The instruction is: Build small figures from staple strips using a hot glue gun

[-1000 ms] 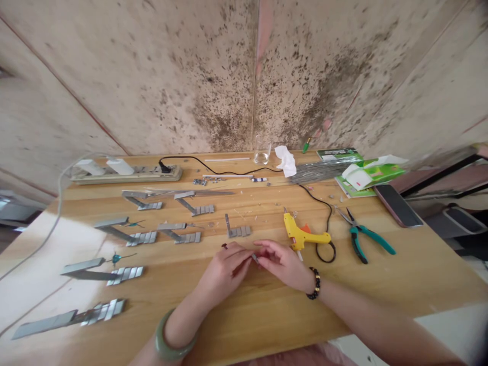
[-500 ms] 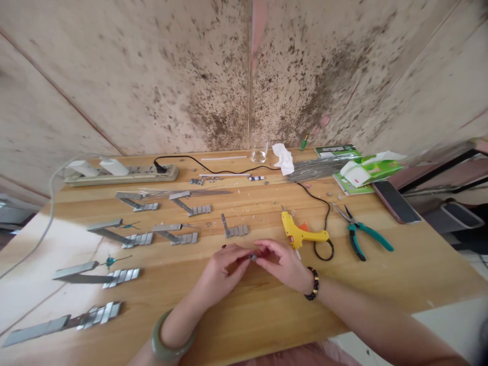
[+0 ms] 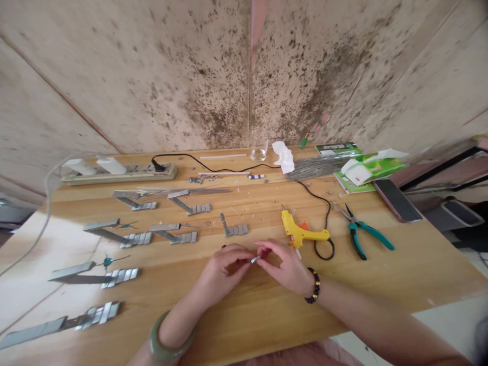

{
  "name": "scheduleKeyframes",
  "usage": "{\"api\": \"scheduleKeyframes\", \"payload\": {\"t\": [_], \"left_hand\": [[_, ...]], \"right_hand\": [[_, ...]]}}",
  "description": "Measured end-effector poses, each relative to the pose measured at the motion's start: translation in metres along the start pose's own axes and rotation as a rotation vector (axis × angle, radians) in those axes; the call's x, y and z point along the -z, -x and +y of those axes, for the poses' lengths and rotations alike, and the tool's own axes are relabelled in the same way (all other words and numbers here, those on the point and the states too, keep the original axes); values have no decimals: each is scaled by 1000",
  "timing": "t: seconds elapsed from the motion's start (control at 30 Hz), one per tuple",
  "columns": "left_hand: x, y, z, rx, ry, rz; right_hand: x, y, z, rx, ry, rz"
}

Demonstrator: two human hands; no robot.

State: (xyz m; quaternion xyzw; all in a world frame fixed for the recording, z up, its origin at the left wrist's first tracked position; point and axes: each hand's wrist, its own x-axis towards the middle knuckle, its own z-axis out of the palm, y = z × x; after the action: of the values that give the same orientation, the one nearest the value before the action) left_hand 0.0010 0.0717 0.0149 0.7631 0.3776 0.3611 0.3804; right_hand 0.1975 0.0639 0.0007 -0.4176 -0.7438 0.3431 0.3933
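Note:
My left hand (image 3: 221, 272) and my right hand (image 3: 284, 264) meet over the wooden table (image 3: 267, 315), near its front. Between their fingertips they pinch a small grey metal piece (image 3: 254, 260). Both hands have fingers curled around it. A green bangle (image 3: 163, 345) is on my left wrist, a dark bead bracelet (image 3: 313, 291) on my right. Just beyond the hands lies a short grey stepped metal assembly (image 3: 234, 229). A yellow glue gun (image 3: 299, 233) rests right of it, close to my right hand.
Several finished grey metal assemblies (image 3: 118, 236) lie in rows on the left. Green-handled pliers (image 3: 360, 236), a phone (image 3: 396, 199), green packets (image 3: 366, 170), a wire bundle (image 3: 316, 170), a glass (image 3: 259, 147), a crumpled tissue (image 3: 284, 157) and a power strip (image 3: 118, 173) sit further back.
The hands have stayed in place; the fingers have shifted on the small metal piece, which now shows more between them. The view has drifted slightly.

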Motion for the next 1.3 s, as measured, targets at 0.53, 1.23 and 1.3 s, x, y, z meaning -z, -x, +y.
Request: {"api": "scheduleKeyframes", "payload": {"t": [0.53,1.23,1.3], "left_hand": [[2,2,2,36,-44,-89],[11,2,6,-13,-127,26],[12,2,3,-23,-148,83]], "right_hand": [[5,1,-4,158,114,-20],[5,-2,4,3,35,-34],[4,-1,4,11,74,-57]]}}
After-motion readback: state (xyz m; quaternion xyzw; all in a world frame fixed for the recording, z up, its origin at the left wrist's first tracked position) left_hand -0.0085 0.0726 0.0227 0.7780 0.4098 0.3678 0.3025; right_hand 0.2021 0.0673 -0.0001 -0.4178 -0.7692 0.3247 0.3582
